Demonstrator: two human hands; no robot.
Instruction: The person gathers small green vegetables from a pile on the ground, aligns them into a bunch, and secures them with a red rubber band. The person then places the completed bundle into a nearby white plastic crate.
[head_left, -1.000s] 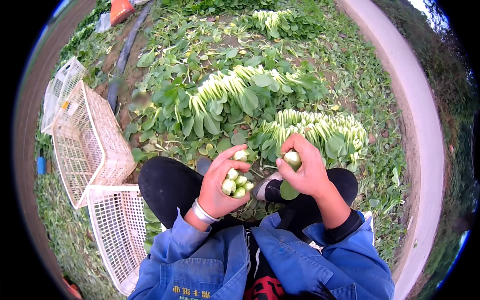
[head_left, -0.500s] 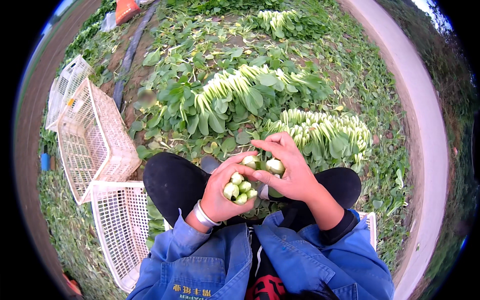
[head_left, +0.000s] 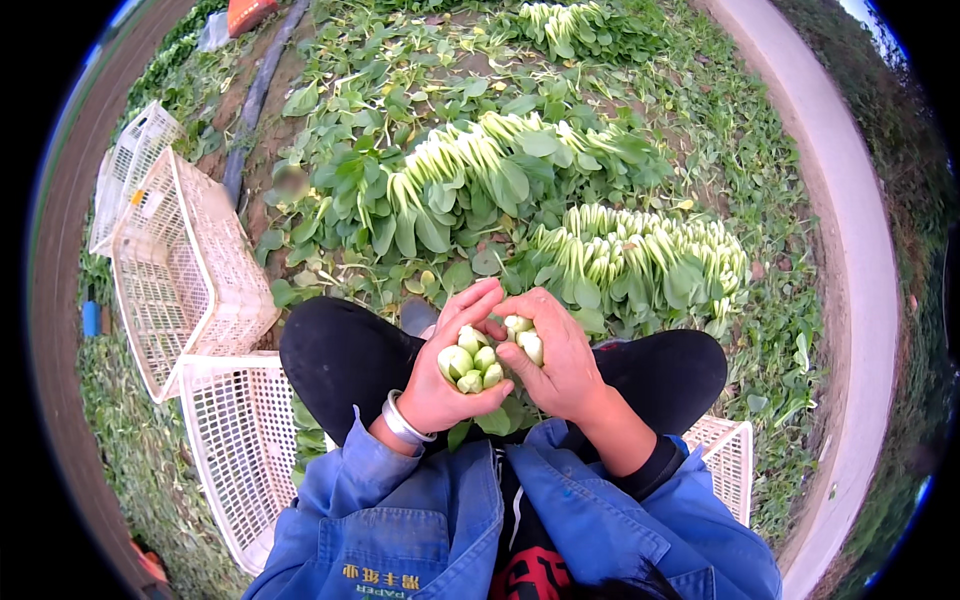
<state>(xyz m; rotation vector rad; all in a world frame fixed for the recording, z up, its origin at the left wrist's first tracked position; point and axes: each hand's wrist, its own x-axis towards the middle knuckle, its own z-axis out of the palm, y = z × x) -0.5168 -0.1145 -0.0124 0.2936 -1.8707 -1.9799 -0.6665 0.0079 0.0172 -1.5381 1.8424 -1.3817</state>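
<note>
My left hand (head_left: 440, 385) cups a bunch of small bok choy (head_left: 468, 365), pale stem ends up, green leaves hanging below. My right hand (head_left: 560, 360) presses one more bok choy (head_left: 527, 340) against that bunch, fingers touching the left hand's fingertips. Both hands are in front of my chest, above my knees in black trousers (head_left: 340, 360). A silver bracelet (head_left: 400, 422) sits on my left wrist.
Two rows of cut bok choy lie on the ground ahead: a far row (head_left: 480, 170) and a near row (head_left: 640, 255). White plastic crates stand at left (head_left: 175, 270) and by my left side (head_left: 235, 440); another crate (head_left: 725, 450) is at right. A pale path (head_left: 850, 230) curves on the right.
My right hand has come left from apart, carrying a bok choy, and now meets the left hand's bunch. The hands have closed together.
</note>
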